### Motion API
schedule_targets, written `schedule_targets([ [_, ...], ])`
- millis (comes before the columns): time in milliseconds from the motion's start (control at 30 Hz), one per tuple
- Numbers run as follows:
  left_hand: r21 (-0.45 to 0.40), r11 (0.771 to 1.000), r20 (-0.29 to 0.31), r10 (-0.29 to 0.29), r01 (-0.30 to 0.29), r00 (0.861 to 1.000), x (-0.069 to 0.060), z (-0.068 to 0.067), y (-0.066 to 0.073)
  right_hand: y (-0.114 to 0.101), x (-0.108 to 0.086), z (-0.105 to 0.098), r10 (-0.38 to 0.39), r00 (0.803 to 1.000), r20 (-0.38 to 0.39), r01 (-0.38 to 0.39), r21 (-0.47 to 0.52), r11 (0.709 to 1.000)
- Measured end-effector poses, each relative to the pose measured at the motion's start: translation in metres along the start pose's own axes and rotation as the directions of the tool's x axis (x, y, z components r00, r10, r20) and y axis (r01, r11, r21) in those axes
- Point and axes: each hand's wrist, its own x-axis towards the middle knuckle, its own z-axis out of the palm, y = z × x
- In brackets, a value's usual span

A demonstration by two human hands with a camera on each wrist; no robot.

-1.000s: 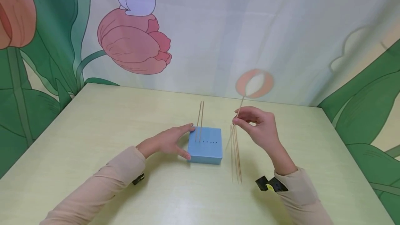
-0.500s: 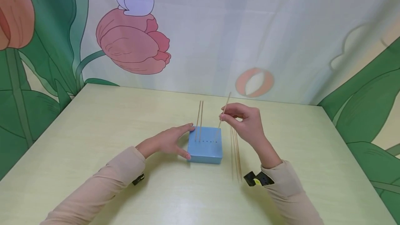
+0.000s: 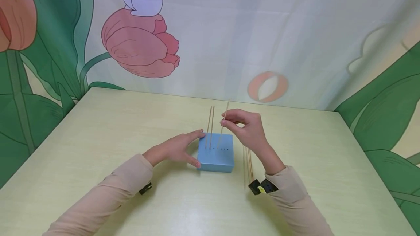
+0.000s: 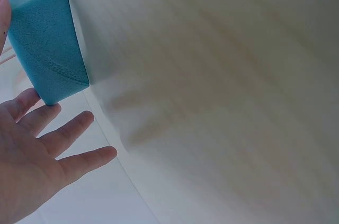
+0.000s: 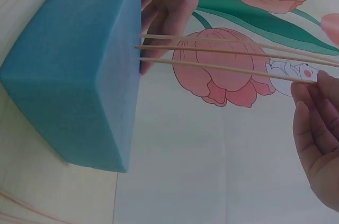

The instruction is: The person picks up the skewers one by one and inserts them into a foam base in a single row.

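A light blue foam block [image 3: 216,160] lies on the table with a row of small holes across its top. Two wooden skewers [image 3: 212,119] stand upright in the leftmost holes. My left hand [image 3: 178,146] touches the block's left side, thumb at the front corner and index fingertip at the back corner. In the left wrist view, its other fingers stretch out straight beside the block [image 4: 50,44]. Between thumb and fingertips, my right hand [image 3: 247,128] pinches another skewer [image 3: 220,137], slightly tilted. Its lower tip meets the row just right of the third hole; whether it is inside cannot be told.
Several loose skewers [image 3: 249,163] lie on the table right of the block, partly hidden under the right hand and wrist. A printed curtain [image 3: 210,46] hangs behind the pale table [image 3: 147,112]. Each wrist carries a small black device [image 3: 262,187].
My right hand has carried its skewer leftward from beside the block to over the hole row, the lower tip now at the block's top. The left hand and block have stayed in place.
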Motion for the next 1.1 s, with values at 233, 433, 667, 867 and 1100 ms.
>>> schedule_targets([
  [233, 0.002, 1.0, 0.001, 0.009, -0.009, 1.0, 0.001, 0.0, -0.001, -0.001, 0.002, 0.004, -0.01, 1.0, 0.001, 0.01, -0.011, 1.0],
  [433, 0.0, 1.0, 0.004, 0.011, -0.011, 1.0, 0.0, 0.0, -0.001, 0.001, 0.003, 0.007, -0.018, 1.0, -0.001, 0.018, -0.011, 1.0],
  [667, -0.002, 1.0, 0.006, -0.004, 0.004, 1.0, 0.0, 0.0, 0.0, 0.004, 0.002, 0.011, -0.005, 1.0, 0.011, 0.005, -0.014, 1.0],
  [867, -0.005, 1.0, 0.013, -0.009, 0.009, 1.0, 0.0, 0.0, 0.0, 0.008, -0.003, 0.014, 0.008, 1.0, 0.017, -0.008, -0.022, 1.0],
  [1100, -0.001, 1.0, 0.012, -0.002, 0.002, 1.0, -0.001, -0.001, 0.0, 0.011, -0.007, 0.018, 0.024, 0.999, 0.021, -0.024, -0.035, 0.999],
])
